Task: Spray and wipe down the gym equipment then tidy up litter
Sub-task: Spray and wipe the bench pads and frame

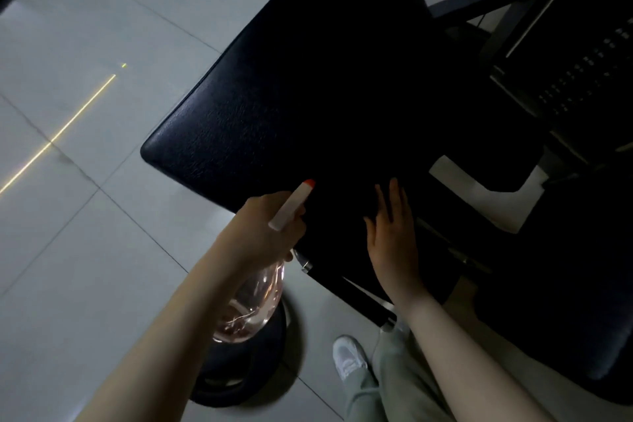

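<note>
1. Two forearms (164,336) rise from the lower edge of the frame. Both are bare along the whole length that shows, with uncovered skin running up to the wrists.
2. The left hand (267,219), just left of centre, and the right hand (390,233), near the centre, are bare as well.
3. The trousers (394,384), at the bottom centre, are a pale grey-green. The cloth is loose, with soft folds running down the leg.
4. One shoe (349,355) shows just left of the trousers. It is white with a rounded toe, and the trouser hem covers its back part.
</note>
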Tool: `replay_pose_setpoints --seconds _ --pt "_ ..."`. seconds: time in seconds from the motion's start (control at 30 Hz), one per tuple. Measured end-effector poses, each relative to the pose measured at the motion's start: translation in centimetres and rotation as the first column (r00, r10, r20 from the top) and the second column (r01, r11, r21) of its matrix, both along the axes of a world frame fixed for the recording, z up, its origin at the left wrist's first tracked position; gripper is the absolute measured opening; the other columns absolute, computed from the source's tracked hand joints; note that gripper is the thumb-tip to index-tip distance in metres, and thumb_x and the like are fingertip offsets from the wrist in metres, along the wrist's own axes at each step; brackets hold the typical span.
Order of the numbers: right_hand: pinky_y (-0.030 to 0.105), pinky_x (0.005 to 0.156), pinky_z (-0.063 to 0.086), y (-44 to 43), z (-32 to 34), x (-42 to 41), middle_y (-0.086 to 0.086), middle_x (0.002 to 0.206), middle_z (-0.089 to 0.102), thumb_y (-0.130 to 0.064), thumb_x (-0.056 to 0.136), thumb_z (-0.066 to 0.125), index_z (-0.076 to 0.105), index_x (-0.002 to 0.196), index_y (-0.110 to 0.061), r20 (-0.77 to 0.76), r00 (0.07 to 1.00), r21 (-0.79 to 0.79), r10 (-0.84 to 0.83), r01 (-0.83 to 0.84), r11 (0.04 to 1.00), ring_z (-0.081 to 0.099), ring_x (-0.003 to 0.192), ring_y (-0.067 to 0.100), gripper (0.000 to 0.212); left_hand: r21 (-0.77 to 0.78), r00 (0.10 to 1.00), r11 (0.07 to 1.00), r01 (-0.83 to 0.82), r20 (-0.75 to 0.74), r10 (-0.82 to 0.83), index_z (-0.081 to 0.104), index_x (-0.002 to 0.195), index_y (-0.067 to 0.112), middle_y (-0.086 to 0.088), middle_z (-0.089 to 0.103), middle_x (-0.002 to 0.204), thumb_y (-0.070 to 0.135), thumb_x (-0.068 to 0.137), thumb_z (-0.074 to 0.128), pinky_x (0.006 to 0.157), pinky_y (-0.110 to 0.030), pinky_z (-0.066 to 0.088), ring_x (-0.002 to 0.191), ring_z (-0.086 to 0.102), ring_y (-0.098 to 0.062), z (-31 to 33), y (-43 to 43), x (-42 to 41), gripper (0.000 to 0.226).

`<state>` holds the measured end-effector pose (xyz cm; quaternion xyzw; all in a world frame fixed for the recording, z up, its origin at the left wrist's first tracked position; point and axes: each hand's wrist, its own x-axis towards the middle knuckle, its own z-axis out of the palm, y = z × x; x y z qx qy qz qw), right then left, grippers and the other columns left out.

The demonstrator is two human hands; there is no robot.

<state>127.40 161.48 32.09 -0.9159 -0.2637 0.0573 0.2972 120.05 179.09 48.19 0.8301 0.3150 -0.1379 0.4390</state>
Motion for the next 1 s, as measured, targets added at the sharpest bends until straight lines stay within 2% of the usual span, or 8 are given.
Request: replay_pose_setpoints --seconds 0.1,0.23,0.33,0.43,0.6,0.7,0.8,1.0 --pt "0.051 0.108 0.036 -1.2 0.1 0.0 0.016 0.153 0.026 -0.030 0.099 0.034 0.037 0.144 -0.008 -0.049 0.993 -0.032 -0.103 0.101 0.994 0.025 0.141 0.033 0.051 0.000 0.998 0.999 0.037 -0.049 -0.036 0.061 0.088 0.011 -0.010 0.066 0.076 0.003 0.086 0.056 0.059 -0.050 0.057 0.060 0.068 -0.028 0.2 0.4 1.5 0.009" --pt "0.053 0.105 0.038 -0.9 0.0 -0.2 0.015 0.154 0.026 -0.030 0.098 0.033 0.036 0.145 -0.010 -0.067 0.992 -0.058 -0.111 0.107 0.993 0.026 0.140 0.032 0.050 0.076 0.983 0.988 0.136 -0.136 -0.125 0.061 0.097 0.000 -0.013 0.066 0.076 0.003 0.088 0.054 0.066 -0.048 0.056 0.066 0.067 -0.031 0.7 0.5 3.7 0.011" --pt "0.053 0.104 0.038 -1.1 -0.3 0.0 0.016 0.153 0.028 -0.029 0.098 0.036 0.036 0.144 -0.011 -0.047 0.993 -0.071 -0.108 0.104 0.992 0.028 0.139 0.033 0.050 0.109 0.987 0.985 0.134 -0.109 -0.122 0.062 0.088 -0.001 -0.016 0.065 0.069 0.004 0.086 0.056 0.060 -0.049 0.055 0.061 0.065 -0.034 0.5 0.8 4.9 0.008" --pt "0.051 0.108 0.035 -1.3 -0.3 0.1 0.016 0.153 0.027 -0.030 0.098 0.035 0.031 0.146 -0.014 -0.024 0.996 -0.103 -0.084 0.081 0.991 0.026 0.140 0.032 0.051 0.096 0.986 0.989 0.110 -0.135 -0.097 0.061 0.080 0.002 -0.013 0.064 0.061 0.004 0.084 0.056 0.055 -0.047 0.056 0.053 0.066 -0.032 0.2 1.2 5.7 0.007" --pt "0.043 0.114 0.023 -1.4 -0.1 0.0 0.014 0.156 0.022 -0.033 0.099 0.033 0.029 0.148 -0.015 -0.034 0.996 -0.098 -0.084 0.080 0.992 0.021 0.143 0.029 0.052 0.065 0.974 0.987 0.147 -0.183 -0.133 0.063 0.080 0.009 -0.009 0.066 0.064 0.012 0.087 0.058 0.056 -0.039 0.055 0.058 0.067 -0.030 0.5 1.9 7.5 0.009" --pt "0.044 0.114 0.023 -1.5 -0.1 0.0 0.014 0.156 0.022 -0.032 0.098 0.034 0.028 0.148 -0.016 -0.037 0.995 -0.098 -0.090 0.086 0.991 0.021 0.143 0.029 0.053 0.050 0.964 0.981 0.188 -0.199 -0.175 0.061 0.084 0.004 -0.012 0.066 0.068 0.009 0.089 0.055 0.058 -0.039 0.054 0.061 0.066 -0.030 1.4 2.3 9.3 0.010" --pt "0.044 0.113 0.025 -1.5 0.1 0.0 0.013 0.156 0.021 -0.032 0.098 0.035 0.027 0.148 -0.016 -0.046 0.995 -0.110 -0.089 0.084 0.990 0.021 0.143 0.028 0.053 0.030 0.967 0.984 0.177 -0.190 -0.168 0.062 0.086 0.005 -0.009 0.065 0.067 0.008 0.088 0.056 0.050 -0.028 0.051 0.052 0.064 -0.020 2.1 2.9 10.9 0.007" --pt "0.045 0.113 0.027 -1.2 0.3 -0.2 0.011 0.156 0.022 -0.034 0.099 0.030 0.030 0.147 -0.015 -0.064 0.989 -0.104 -0.134 0.127 0.986 0.024 0.142 0.028 0.052 0.002 0.977 0.983 0.182 -0.111 -0.181 0.064 0.101 0.013 -0.012 0.068 0.082 0.008 0.088 0.053 0.066 -0.041 0.059 0.049 0.064 -0.015 3.4 3.6 13.9 0.017"
